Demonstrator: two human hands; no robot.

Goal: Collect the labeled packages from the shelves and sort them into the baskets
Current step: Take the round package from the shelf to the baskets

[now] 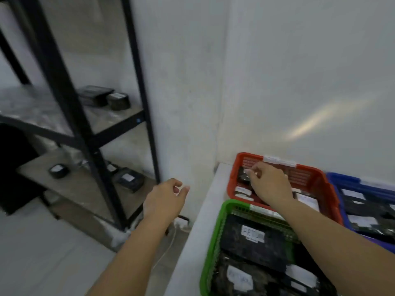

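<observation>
The right hand (269, 184) reaches into the red basket (316, 178), its fingertips (249, 172) pinched over one small dark package (243, 177) at the basket's far left corner; whether they grip it or merely touch it I cannot tell. Just below the fingers lie two white labels (242, 191). The left hand (165, 200) hangs over the floor, fingers loosely curled and holding nothing. Three baskets sit side by side on a white ledge (205, 212): red under the right hand, a green basket (213, 242) nearer the wrist, a blue basket (342, 178) beyond it, all holding dark labelled packages. Left of the left hand, a black shelf rack (70, 99) carries two packages (102, 97) on the upper board and three (128, 179) on the lower.
</observation>
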